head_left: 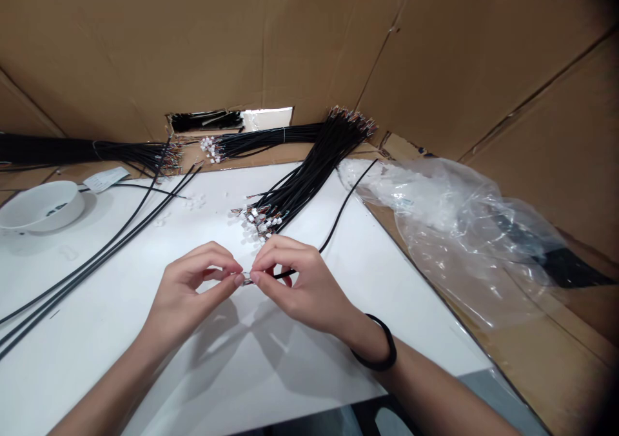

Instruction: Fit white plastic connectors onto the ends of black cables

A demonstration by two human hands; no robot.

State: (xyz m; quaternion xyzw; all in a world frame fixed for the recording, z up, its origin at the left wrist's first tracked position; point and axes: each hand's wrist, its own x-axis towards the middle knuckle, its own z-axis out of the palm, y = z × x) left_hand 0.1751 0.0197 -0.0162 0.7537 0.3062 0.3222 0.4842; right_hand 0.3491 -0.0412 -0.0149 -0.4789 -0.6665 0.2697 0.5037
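Pinching a black cable (341,217) at its tip, left hand (191,287) and right hand (302,278) meet fingertip to fingertip, fingers curled shut on it (the tip itself mostly hidden) — its length leaves past the right hand, running up and away toward a plastic bag (449,229).

The left hand (196,284) and right hand (302,287) of a person, both bare, with slender fingers and fingernails (238,280) trimmed short and unpainted. A plain black band (378,352) (a smooth, rounded loop, its material impossible to tell from this view) circles the right wrist, sitting loose with visible slack. Both forearms (435,397) are uncovered, slim and smooth, and the frame cuts them off before the elbow.
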